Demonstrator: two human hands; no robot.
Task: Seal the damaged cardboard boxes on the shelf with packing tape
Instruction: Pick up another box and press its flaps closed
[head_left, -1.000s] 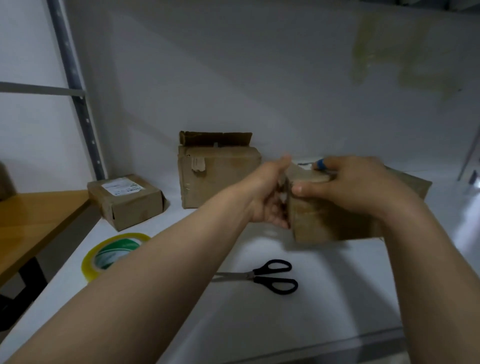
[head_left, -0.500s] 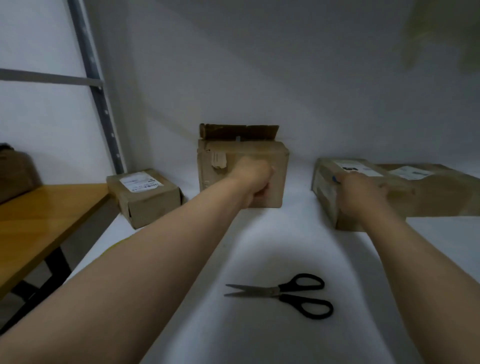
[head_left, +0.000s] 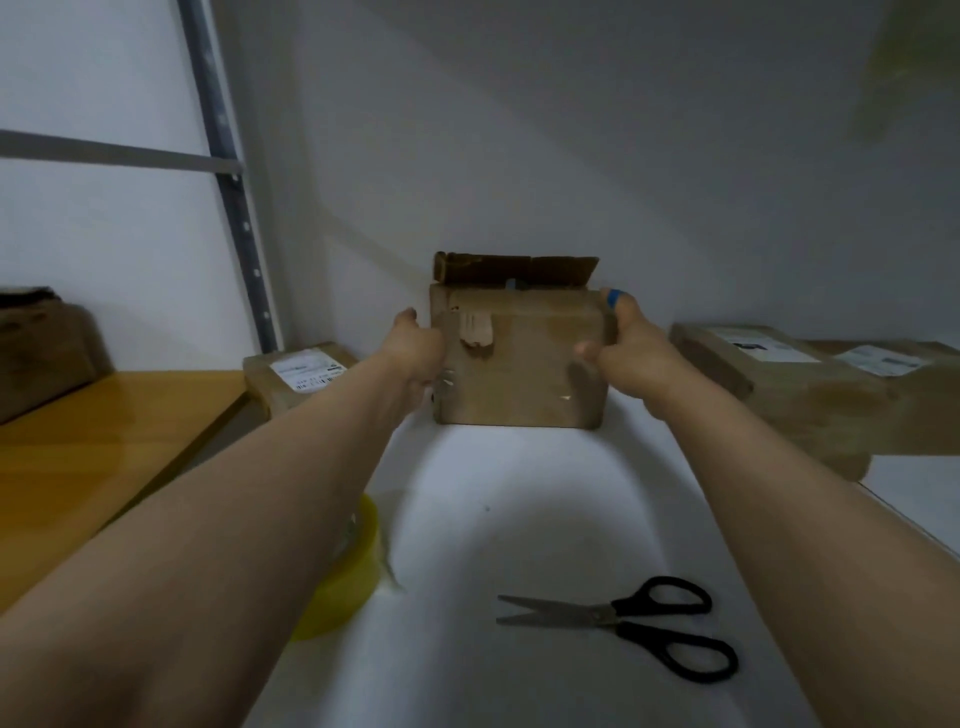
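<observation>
Two-handed, we grip the open box (head_left: 519, 374) at the back edge of the shelf (head_left: 519, 519), left hand (head_left: 418, 348) and right hand (head_left: 626, 348) clasping opposite sides, likely to draw it toward the tape (head_left: 353, 577).

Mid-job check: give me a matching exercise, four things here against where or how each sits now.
1 scissors
2 tape roll
3 open-flap box
4 small labelled box

A gripped between left hand and right hand
B partly hidden under the left forearm
C lying flat, black handles to the right
D back left, white label on top

Pairs: 1-C, 2-B, 3-A, 4-D.
</observation>
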